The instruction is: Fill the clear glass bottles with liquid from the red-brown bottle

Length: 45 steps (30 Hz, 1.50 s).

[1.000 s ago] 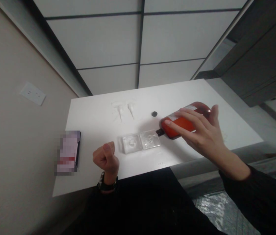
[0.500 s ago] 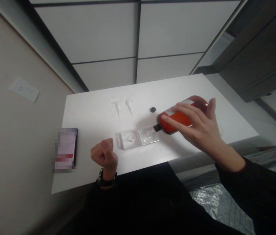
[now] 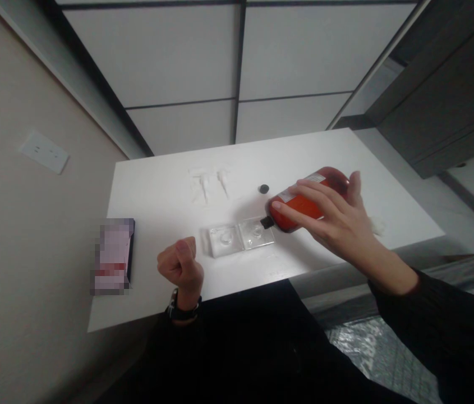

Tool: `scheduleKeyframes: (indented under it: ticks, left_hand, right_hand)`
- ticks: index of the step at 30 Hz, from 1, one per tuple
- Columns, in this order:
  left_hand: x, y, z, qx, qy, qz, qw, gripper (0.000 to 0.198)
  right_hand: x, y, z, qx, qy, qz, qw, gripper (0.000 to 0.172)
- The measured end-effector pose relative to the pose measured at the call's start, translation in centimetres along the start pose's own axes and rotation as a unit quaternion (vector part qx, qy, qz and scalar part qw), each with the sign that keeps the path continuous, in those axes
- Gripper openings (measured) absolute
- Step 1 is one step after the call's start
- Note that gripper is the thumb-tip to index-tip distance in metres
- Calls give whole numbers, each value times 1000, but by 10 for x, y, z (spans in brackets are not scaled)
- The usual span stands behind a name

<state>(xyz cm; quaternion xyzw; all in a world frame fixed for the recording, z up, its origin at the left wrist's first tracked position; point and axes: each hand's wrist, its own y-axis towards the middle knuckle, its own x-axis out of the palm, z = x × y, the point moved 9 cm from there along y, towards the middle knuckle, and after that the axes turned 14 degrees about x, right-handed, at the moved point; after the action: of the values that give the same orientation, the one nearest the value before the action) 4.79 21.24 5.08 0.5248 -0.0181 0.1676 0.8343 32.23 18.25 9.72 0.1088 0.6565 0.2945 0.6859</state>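
Observation:
My right hand (image 3: 337, 224) grips a red bottle (image 3: 304, 205) tipped on its side, its dark nozzle pointing left over the right cell of a clear two-cell plastic case (image 3: 240, 237) on the white table (image 3: 156, 196). My left hand (image 3: 180, 266) is a closed fist resting on the table just left of the case, holding nothing that I can see; a dark watch sits on its wrist.
A small black cap (image 3: 264, 188) lies behind the case. Two clear packets with small white parts (image 3: 209, 182) lie further back. A phone (image 3: 113, 255) rests near the table's left edge, by the wall. A crumpled white bit (image 3: 377, 225) lies at the right.
The bottle's nozzle has shifted slightly left, further over the case's right cell. My left fist has stayed in place.

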Motion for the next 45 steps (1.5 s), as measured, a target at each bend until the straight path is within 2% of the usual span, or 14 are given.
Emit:
scheduleKeyframes:
  ticks: [7,18,22,27,33,38,42,45]
  left_hand:
    - [-1,-3,-2,-3,6,-6,1000,62]
    - [-2,-4,-4,-15,15,-6,1000,64]
    - [-6,-9,-10,-35,39,-5,999,67]
    - [-10,-16,-20,-72,70,-8,995,71]
    - [-12,-23,-32,-99,109,-30,989,73]
    - [-9,-20,-38,-122,135,-75,980,66]
    - [-8,-29,-51,-173,125,-151,965,41]
    - [-14,-47,-65,-216,112,-197,950,48]
  right_hand:
    - [2,1,-1,-3,8,-7,1000,96]
    - [-1,4,-12,-46,-21,10,999,91]
    - [0,6,-15,-56,-27,4,998,89]
    - [-2,7,-21,-90,-20,0,996,79]
    - [1,7,-20,-87,12,2,996,82]
    - [4,11,-21,-86,35,-8,996,80]
    - [0,15,-26,-103,35,-11,994,70]
    - [-1,18,-29,-115,26,-13,993,63]
